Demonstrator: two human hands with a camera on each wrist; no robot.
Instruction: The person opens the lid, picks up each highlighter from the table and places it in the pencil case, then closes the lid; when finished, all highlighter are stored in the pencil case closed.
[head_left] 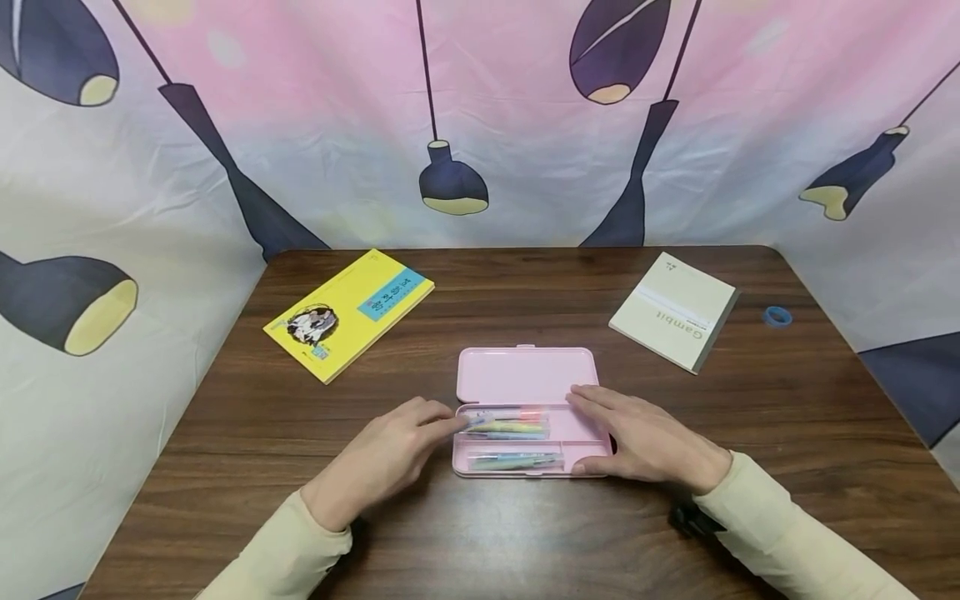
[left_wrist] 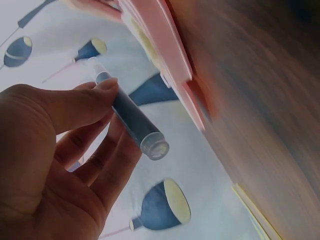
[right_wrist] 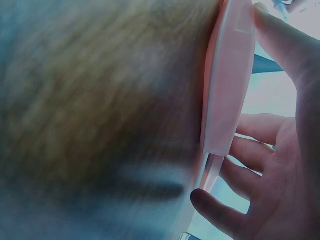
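Observation:
A pink pencil case (head_left: 582,425) lies unfolded on the table, its lid (head_left: 527,375) laid back on the far side. Several pens (head_left: 513,429) fill its far compartment, and more pens (head_left: 516,461) lie in the near one. My left hand (head_left: 393,442) is at the case's left end. Between thumb and fingers it pinches a small dark ink cartridge (left_wrist: 131,116) with clear ends. My right hand (head_left: 641,433) holds the case's right end, thumb (right_wrist: 280,37) at the near edge and fingers spread toward the far edge.
A yellow book (head_left: 345,321) lies at the back left. At the back right are a pale notebook (head_left: 675,312) and a blue tape roll (head_left: 777,317). A patterned cloth (head_left: 517,200) hangs behind the brown table (head_left: 517,542).

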